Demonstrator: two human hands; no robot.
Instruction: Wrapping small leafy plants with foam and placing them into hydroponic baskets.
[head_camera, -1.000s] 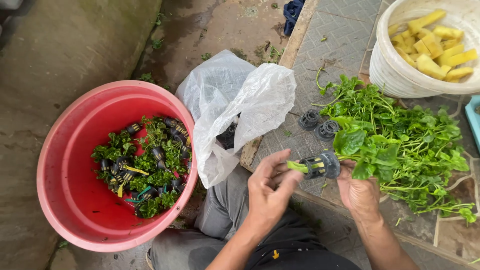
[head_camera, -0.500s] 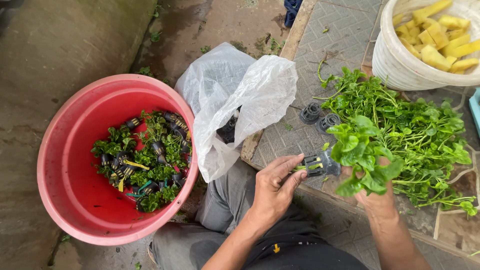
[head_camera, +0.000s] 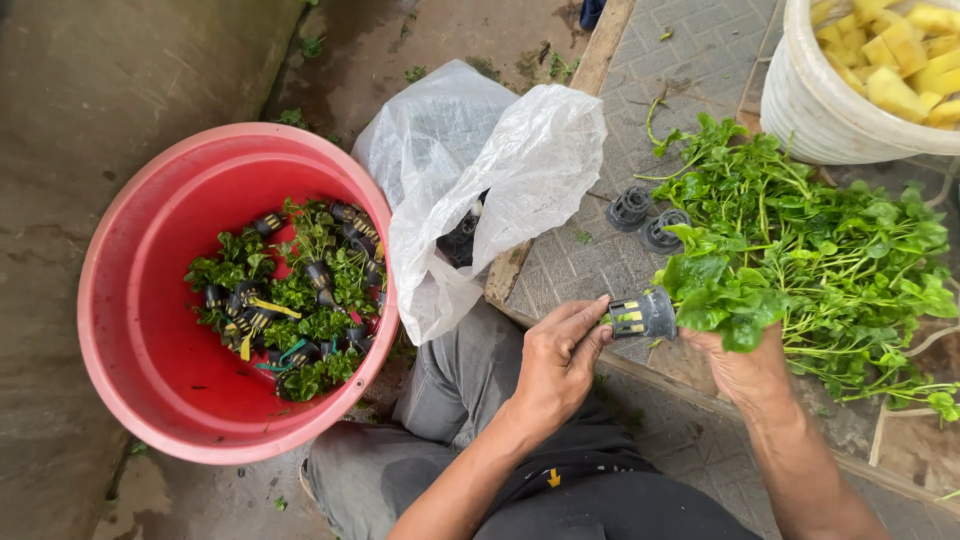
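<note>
Head view, hands: the left hand (head_camera: 555, 365) at lower centre pinches the open end of a small black slotted net pot (head_camera: 645, 315) with closed fingertips; the right hand (head_camera: 740, 365), just right of it, is closed round the stems of a leafy green sprig (head_camera: 715, 295) seated in that pot.
Head view, pot in hand: centre of the frame, lying sideways between the two hands, above the paved ledge (head_camera: 690, 60), with a yellow strip showing through its slots.
Head view, left side: a red basin (head_camera: 130, 330) on the wet ground holds many finished pots with greens (head_camera: 290, 295), well apart from the hands.
Head view, middle: a clear plastic bag (head_camera: 480, 170) slumps over the ledge edge, dark pots just visible inside.
Head view, right side: a heap of loose greens (head_camera: 840, 260) lies on the ledge, two spare pots (head_camera: 645, 220) at its left edge; a white bucket (head_camera: 830, 110) of yellow pieces stands at upper right.
Risk, stems: they look soft; a hard push or twist into the slots could snap or bruise them.
Risk, grip: the pot is held by fingertips only, so a slip could drop it off the ledge onto the wet ground.
Risk, seating: the sprig is leaf-heavy; loosely seated, it may slide out.
Risk, bag: it leans over the edge; a knee nudge could spill its pots.
</note>
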